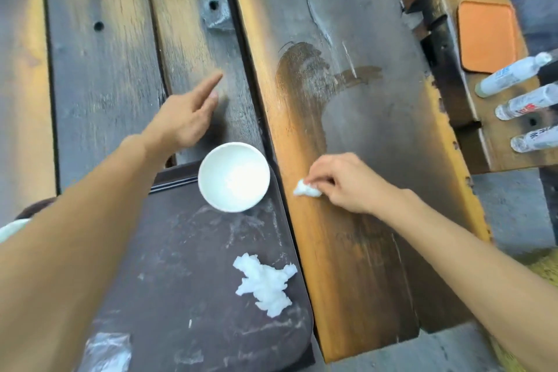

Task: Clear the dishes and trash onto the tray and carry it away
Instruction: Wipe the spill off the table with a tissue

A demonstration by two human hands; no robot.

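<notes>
Right hand (347,183) – pinching tissue wad (306,189) | left hand (184,118) – forefinger outstretched

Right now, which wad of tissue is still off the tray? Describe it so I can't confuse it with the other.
Start at the dark tray at the near edge of the wooden table, where a white bowl sits. Just past the tray's right rim, on the orange-brown plank, the right hand pinches a small tissue wad. The other crumpled tissue is larger and lies loose on the tray.

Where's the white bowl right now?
In the head view, the white bowl sits at the far right corner of the dark tray, just below the left hand and left of the right hand pinching a small tissue wad.
</notes>
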